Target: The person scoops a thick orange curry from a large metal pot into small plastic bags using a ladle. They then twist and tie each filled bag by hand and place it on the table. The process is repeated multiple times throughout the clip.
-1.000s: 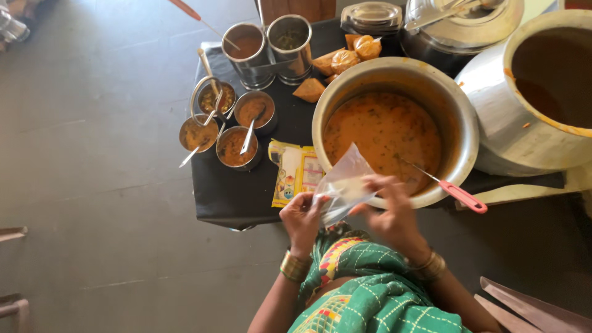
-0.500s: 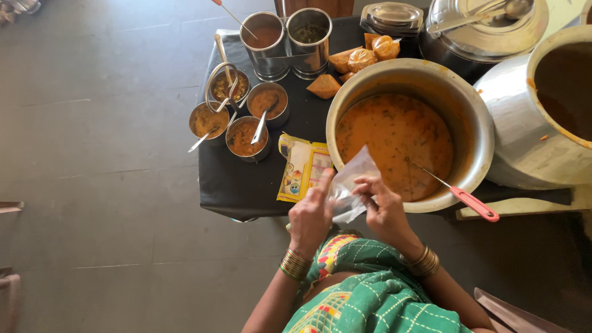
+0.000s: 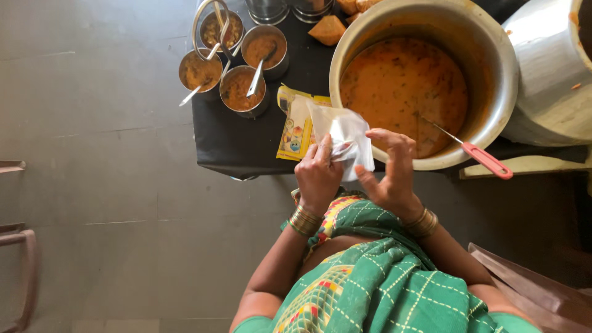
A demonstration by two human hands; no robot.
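Both hands lifted closer since half a second back, bag raised with them, now over counter's near edge. Left hand (image 3: 319, 176) pinches clear plastic bag (image 3: 342, 135) at its lower corner, fingers closed on it. Right hand (image 3: 390, 172) beside bag, fingers spread, thumb touching film. Bag overlaps yellow packet (image 3: 293, 126) lying on black counter (image 3: 237, 142). Big pot (image 3: 493, 55) of orange curry just right of bag, red-handled ladle (image 3: 487, 160) jutting past rim. Four small bowls (image 3: 237, 89) at far left corner. Open grey floor (image 3: 92, 185) left.
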